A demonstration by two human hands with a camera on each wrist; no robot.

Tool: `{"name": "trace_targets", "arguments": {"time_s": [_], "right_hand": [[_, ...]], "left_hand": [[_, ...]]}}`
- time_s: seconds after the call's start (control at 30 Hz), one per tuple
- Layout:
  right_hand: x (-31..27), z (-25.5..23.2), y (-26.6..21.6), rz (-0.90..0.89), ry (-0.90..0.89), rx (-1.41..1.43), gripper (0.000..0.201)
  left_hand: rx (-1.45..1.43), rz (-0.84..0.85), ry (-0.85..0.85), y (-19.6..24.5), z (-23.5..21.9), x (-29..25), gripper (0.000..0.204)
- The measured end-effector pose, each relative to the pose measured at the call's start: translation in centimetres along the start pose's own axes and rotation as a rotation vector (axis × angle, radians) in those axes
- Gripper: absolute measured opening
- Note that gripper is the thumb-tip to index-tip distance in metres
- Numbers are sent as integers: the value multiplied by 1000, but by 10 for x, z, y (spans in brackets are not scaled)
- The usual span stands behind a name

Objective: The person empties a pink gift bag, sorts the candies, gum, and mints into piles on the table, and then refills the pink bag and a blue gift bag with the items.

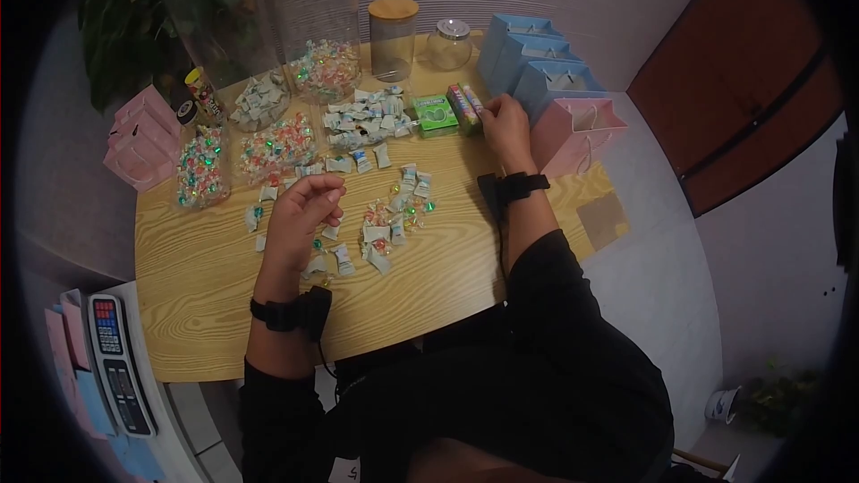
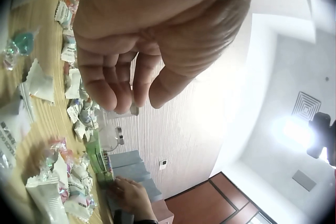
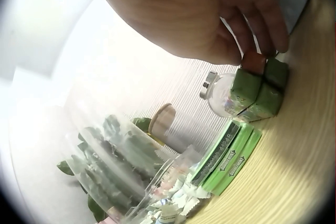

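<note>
My right hand [image 1: 507,131] reaches to the back right of the table, beside the blue bags. Its thumb and fingertips pinch the red end of a small candy pack [image 3: 253,62], on top of a stack of green-ended candy packs [image 3: 262,94]. Two flat green boxes [image 3: 231,157] stand beside that stack. Above the scattered wrapped candies, my left hand [image 1: 302,215] hovers with loosely bent fingers and nothing in them. A loose pile of wrapped candies [image 1: 394,219] lies just right of it on the wood.
Clear tubs of candies [image 1: 277,145] line the back left. A wooden-lidded jar [image 1: 394,45] and a round glass jar [image 1: 450,49] stand behind. Blue paper bags [image 1: 559,80] and a pink bag [image 1: 582,134] fill the right; another pink bag [image 1: 143,139] is at left.
</note>
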State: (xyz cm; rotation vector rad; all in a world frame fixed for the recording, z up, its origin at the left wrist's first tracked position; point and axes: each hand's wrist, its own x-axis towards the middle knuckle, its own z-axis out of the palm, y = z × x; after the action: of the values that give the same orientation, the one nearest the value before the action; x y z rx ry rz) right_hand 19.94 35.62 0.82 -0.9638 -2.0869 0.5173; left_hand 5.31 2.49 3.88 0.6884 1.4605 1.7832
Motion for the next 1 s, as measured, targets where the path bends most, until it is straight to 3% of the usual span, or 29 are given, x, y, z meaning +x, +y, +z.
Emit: {"name": "trace_targets", "arguments": {"time_s": [0.3,0.83,1.0], "right_hand": [[3,3,5,118,-132,52,25],[6,17,15,129,-112,185,32],[7,18,17,133,-188,176,36]], "left_hand": [[27,-22,-19,-1,-1,1,21],[49,-50,-31,-3,-3,1,20],[72,-47,-18,0,0,0,21]]}}
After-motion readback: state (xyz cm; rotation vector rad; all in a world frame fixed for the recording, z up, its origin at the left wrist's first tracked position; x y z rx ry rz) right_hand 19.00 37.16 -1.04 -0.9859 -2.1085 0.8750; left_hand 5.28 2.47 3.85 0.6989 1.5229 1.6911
